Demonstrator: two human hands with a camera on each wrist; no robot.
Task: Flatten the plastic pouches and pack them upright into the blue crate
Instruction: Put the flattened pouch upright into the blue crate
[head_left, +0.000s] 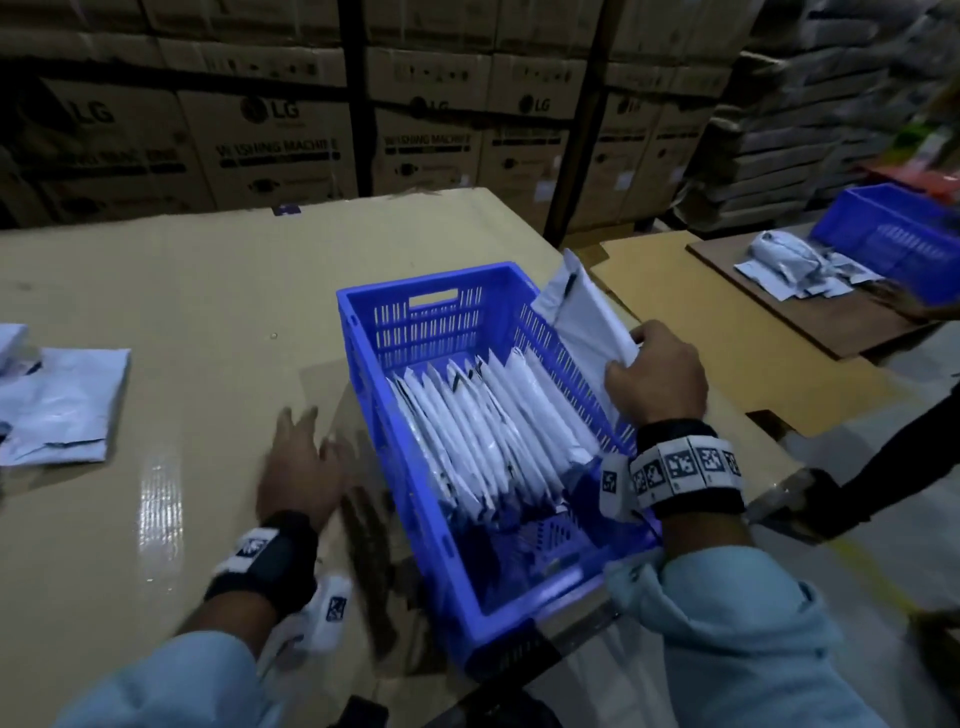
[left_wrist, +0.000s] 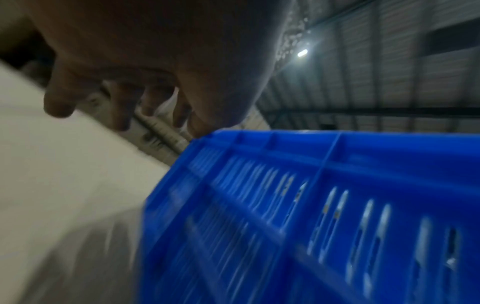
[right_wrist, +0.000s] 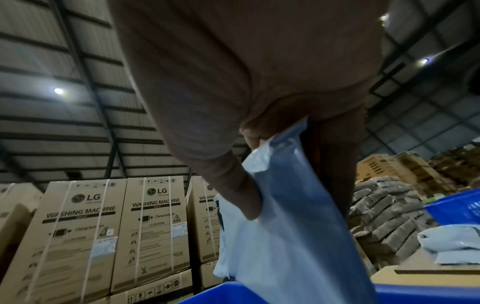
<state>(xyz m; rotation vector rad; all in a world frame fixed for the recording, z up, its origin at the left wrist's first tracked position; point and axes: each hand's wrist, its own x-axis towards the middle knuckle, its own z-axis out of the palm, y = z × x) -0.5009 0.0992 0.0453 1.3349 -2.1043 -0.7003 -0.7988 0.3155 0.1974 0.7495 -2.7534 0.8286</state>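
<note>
Head view shows the blue crate (head_left: 415, 332) sitting on a cardboard-covered table (head_left: 182, 270), its slotted walls rising around a row of white pouches (head_left: 483, 426) packed upright and leaning against one another through the middle of the crate. The end of the crate nearest the person holds no pouches, and its bare floor shows there. Just outside the crate's right wall, one more white pouch (head_left: 582, 312) stands on edge above the rim, gripped near its lower corner by the right hand (head_left: 657, 376); the right wrist view shows the thumb and fingers (right_wrist: 249, 201) pinching the plastic from both sides. The left hand (head_left: 301, 467) is over the table just to the left of the crate, blurred, with fingers spread apart and nothing in them; in the left wrist view the fingertips (left_wrist: 57, 102) hang loosely above the table, close to the crate's outer wall. Loose pouches (head_left: 57, 405) lie flat at the table's left edge, well apart from the crate. Farther right, a second blue crate (head_left: 883, 239) and a pile of pouches (head_left: 795, 265) sit on another surface, with someone's dark sleeve (head_left: 893, 457) reaching in. Stacked cartons (head_left: 280, 140) printed with washing machine labels fill the background.
</note>
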